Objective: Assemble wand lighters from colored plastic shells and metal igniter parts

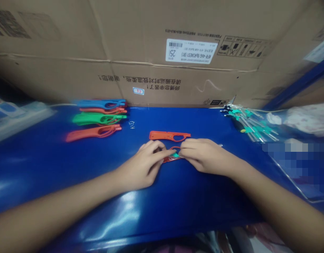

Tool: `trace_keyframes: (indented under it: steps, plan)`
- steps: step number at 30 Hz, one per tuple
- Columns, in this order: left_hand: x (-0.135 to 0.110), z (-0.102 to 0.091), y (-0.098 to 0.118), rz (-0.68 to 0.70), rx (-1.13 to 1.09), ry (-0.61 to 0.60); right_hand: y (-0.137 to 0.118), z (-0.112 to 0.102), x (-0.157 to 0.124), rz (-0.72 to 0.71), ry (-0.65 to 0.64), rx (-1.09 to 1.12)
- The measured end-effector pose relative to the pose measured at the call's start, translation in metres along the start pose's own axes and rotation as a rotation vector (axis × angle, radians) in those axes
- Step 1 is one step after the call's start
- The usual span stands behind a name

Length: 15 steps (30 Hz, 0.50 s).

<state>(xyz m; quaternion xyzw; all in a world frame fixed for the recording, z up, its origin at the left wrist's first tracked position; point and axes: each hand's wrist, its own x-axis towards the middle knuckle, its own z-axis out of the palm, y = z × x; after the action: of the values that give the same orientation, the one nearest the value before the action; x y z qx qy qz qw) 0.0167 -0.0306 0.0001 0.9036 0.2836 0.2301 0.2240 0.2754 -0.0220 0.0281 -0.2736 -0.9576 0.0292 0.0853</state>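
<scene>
Both hands work over one red-orange lighter casing half, low on the blue table. My left hand grips its left part, the thumb reaching across toward a green piece inside. My right hand pinches at the right end of the same casing; what exactly its fingertips hold is hidden. White wire shows along the casing's lower edge. Just beyond my hands lies another orange casing half, its handle loop to the right, not held.
Several blue, green and red lighter casings are stacked at the back left, with small metal pieces beside them. At the back right lies a heap of metal rods with green parts. A cardboard wall bounds the blue table.
</scene>
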Motion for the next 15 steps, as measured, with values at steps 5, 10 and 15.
trace_keyframes:
  steps: [5, 10, 15]
  plan:
    - [-0.0012, 0.0, 0.0016, 0.007, 0.151, -0.055, -0.0041, -0.0049, -0.0007, 0.087, 0.015, 0.045]
    - [-0.0012, -0.0004, 0.0034, 0.001, 0.235, -0.073, -0.006, -0.0054, 0.0001, 0.097, -0.029, 0.082]
    - [-0.0028, -0.0005, 0.0053, 0.0, 0.287, -0.097, -0.0034, -0.0024, 0.0027, 0.121, -0.043, 0.125]
